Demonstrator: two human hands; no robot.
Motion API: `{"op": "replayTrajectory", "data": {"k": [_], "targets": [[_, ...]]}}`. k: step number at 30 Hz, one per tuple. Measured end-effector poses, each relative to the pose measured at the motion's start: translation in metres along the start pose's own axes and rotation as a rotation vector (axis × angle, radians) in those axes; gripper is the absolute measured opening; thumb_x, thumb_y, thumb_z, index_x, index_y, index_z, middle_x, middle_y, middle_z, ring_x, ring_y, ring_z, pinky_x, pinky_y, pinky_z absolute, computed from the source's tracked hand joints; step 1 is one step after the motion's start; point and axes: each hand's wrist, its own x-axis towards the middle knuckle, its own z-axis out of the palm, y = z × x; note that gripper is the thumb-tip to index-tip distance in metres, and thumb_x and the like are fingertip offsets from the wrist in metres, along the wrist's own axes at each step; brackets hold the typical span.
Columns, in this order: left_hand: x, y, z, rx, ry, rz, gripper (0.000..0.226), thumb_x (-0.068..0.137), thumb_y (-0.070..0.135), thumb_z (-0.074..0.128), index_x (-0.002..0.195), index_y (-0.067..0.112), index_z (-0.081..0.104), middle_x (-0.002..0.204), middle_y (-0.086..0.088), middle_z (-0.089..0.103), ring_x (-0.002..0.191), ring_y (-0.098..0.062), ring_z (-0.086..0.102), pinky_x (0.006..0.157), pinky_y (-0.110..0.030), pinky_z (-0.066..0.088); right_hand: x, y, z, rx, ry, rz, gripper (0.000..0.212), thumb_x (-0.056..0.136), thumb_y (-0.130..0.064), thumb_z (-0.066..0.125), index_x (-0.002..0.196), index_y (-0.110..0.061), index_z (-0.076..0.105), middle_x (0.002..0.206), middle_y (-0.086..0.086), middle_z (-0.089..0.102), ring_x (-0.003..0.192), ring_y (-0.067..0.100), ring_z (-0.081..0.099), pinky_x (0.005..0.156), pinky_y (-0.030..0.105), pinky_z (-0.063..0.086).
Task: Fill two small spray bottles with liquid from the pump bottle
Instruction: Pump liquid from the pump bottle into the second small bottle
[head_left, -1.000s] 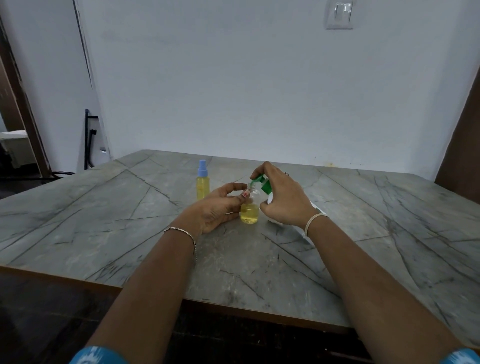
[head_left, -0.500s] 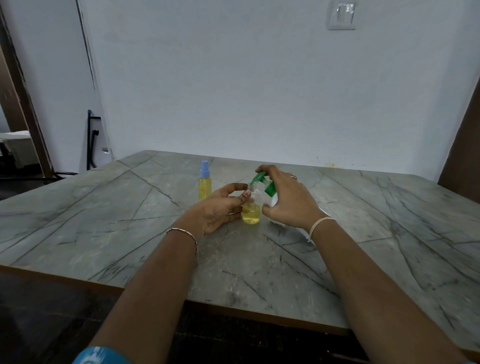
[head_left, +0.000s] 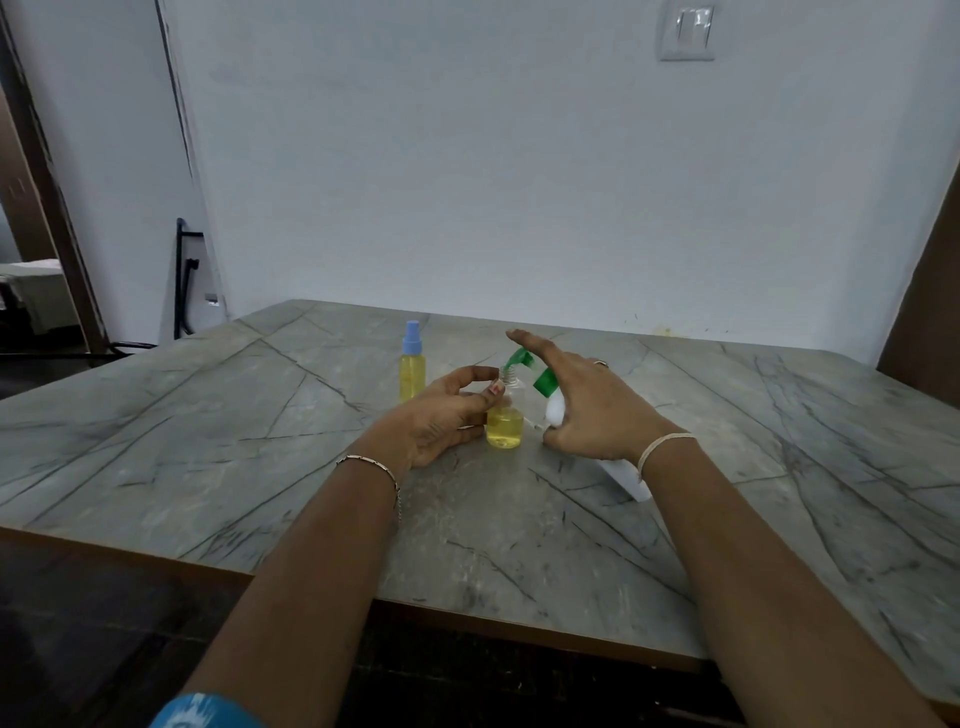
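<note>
Pump bottle (head_left: 554, 413) leans left, its nozzle directly over the open spray bottle (head_left: 504, 427). Left hand (head_left: 441, 415) pinches that bottle; right hand (head_left: 597, 410) grips the pump bottle.

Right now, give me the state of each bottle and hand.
blue-capped spray bottle, upright, nearly full
open spray bottle, upright, uncapped, about half full
pump bottle, tilted, nozzle over open spray bottle's mouth
left hand, holds open spray bottle
right hand, holds pump bottle, forefinger straight
</note>
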Motion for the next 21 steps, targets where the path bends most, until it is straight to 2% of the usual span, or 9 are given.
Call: {"op": "replayTrajectory", "data": {"k": [3,6,9,14,19,21], "targets": [[-0.0005,0.0009,-0.0008,0.006,0.014,-0.010,0.026,0.090,0.020,0.062,0.116,0.023,0.059,0.116,-0.010,0.069,0.106,-0.022,0.066,0.082,-0.030,0.055,0.0009,-0.0045,0.0035,0.001,0.036,0.011,0.093,0.067,-0.019,0.071,0.139,-0.046,0.019,0.113,0.003,0.058,0.086,0.023,0.052,0.078,0.039,0.051],[-0.0005,0.0005,-0.0005,0.017,0.018,-0.008,0.028,0.089,0.021,0.063,0.117,0.022,0.059,0.116,-0.010,0.068,0.106,-0.021,0.065,0.082,-0.029,0.055,0.0032,-0.0080,0.0065,-0.043,0.089,0.020,0.081,0.067,-0.020,0.069,0.131,-0.040,0.024,0.117,0.002,0.058,0.092,0.026,0.053,0.082,0.046,0.052],[-0.0006,0.0009,0.0009,0.026,0.017,-0.008,0.030,0.089,0.020,0.063,0.118,0.022,0.059,0.115,-0.010,0.069,0.104,-0.018,0.066,0.082,-0.029,0.055,0.0041,-0.0095,0.0066,-0.061,0.118,0.023,0.076,0.068,-0.020,0.069,0.129,-0.036,0.027,0.119,0.001,0.058,0.093,0.025,0.052,0.084,0.047,0.052],[-0.0001,0.0008,0.0006,0.028,0.012,-0.003,0.027,0.088,0.021,0.064,0.114,0.024,0.061,0.114,-0.008,0.070,0.104,-0.018,0.066,0.084,-0.029,0.055,-0.0026,-0.0071,0.0034,-0.152,0.110,0.022,0.083,0.069,-0.023,0.070,0.136,-0.040,0.023,0.120,0.001,0.055,0.100,0.025,0.051,0.085,0.042,0.051],[-0.0010,0.0008,0.0002,0.026,0.012,-0.001,0.033,0.088,0.023,0.065,0.120,0.024,0.059,0.113,-0.006,0.070,0.102,-0.017,0.067,0.077,-0.026,0.055,-0.0055,-0.0092,0.0001,-0.308,0.101,0.002,0.103,0.074,-0.026,0.068,0.146,-0.051,-0.001,0.110,0.002,0.050,0.101,0.026,0.048,0.083,0.044,0.051],[-0.0007,0.0006,0.0001,0.023,0.017,-0.001,0.034,0.087,0.023,0.065,0.121,0.024,0.059,0.113,-0.007,0.070,0.104,-0.018,0.067,0.079,-0.027,0.055,-0.0049,-0.0100,0.0008,-0.286,0.092,0.017,0.102,0.074,-0.026,0.069,0.146,-0.052,0.000,0.110,0.002,0.050,0.101,0.026,0.048,0.083,0.044,0.052]]}}
